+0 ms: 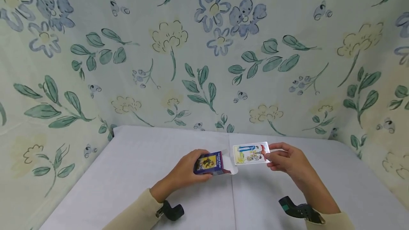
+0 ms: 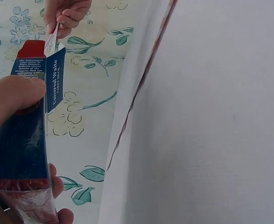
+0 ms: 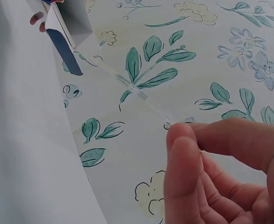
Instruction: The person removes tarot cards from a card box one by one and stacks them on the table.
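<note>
My left hand (image 1: 186, 166) grips a dark blue tarot card box (image 1: 209, 163) with a yellow picture on its front, held above the table. The box's end is open towards the right, and its flap (image 2: 56, 79) stands out with lettering on it. A tarot card (image 1: 250, 153) with a colourful drawing is pinched by its right edge between the thumb and fingers of my right hand (image 1: 290, 159). It lies just right of the box's opening; in the right wrist view it appears nearly edge-on and blurred. Clear plastic wrap (image 2: 36, 205) hangs at the box's lower end in the left wrist view.
A white-covered table (image 1: 143, 152) lies beneath both hands, with a seam running down its middle. Behind and at the sides hangs a floral cloth (image 1: 223, 81). Black wrist-worn devices sit on the left wrist (image 1: 172, 211) and right wrist (image 1: 298, 210).
</note>
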The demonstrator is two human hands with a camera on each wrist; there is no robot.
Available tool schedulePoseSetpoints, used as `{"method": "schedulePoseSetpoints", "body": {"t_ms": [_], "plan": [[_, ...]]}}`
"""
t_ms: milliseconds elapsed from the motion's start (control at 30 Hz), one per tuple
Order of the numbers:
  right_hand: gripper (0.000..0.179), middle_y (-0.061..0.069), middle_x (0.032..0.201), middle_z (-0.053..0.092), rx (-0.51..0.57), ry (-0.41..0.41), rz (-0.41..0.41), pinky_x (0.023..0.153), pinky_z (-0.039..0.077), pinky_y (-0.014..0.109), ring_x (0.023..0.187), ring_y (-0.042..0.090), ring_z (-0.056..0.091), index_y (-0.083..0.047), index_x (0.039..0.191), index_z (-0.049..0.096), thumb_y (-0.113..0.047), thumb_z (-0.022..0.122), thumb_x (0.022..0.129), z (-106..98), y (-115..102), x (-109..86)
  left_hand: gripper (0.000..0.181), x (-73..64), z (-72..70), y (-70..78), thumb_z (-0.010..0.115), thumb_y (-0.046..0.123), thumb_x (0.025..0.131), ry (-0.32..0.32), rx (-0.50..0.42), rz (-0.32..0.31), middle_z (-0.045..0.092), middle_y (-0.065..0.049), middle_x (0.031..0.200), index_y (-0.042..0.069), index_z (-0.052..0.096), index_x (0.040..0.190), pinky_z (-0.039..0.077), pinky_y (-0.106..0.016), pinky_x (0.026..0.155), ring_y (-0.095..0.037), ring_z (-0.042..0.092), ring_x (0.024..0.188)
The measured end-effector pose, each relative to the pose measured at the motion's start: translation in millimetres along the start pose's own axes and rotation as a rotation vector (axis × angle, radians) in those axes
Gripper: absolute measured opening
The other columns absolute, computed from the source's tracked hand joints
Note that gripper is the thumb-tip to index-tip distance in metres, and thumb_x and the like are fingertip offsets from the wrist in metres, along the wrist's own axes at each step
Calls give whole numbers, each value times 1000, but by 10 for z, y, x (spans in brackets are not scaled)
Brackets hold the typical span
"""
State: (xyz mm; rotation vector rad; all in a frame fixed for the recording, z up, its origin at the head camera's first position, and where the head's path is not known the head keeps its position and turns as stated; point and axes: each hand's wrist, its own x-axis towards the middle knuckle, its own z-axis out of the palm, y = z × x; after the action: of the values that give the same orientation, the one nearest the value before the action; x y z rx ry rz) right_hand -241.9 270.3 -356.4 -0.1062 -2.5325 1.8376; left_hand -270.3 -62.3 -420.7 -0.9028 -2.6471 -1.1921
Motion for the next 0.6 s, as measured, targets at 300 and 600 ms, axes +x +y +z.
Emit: {"method": "schedulePoseSetpoints", "body": {"t_ms": [300,600], "plan": [[53,18,111,64,7,37,12,76,56,33,82,26,68,7,123,54,-27,72,87,-46,11,10,73,-3,-15,1,78,44,78,-1,3,-4,55,3,125,15,47,137,49,-32,88,-10,52,103],[50,17,108,64,1,59,34,76,56,30,83,23,69,6,122,53,-28,70,90,-91,39,11,75,-2,7,-8,75,51,78,-9,4,-12,55,3,126,15,46,137,49,-32,88,-10,52,104]]}}
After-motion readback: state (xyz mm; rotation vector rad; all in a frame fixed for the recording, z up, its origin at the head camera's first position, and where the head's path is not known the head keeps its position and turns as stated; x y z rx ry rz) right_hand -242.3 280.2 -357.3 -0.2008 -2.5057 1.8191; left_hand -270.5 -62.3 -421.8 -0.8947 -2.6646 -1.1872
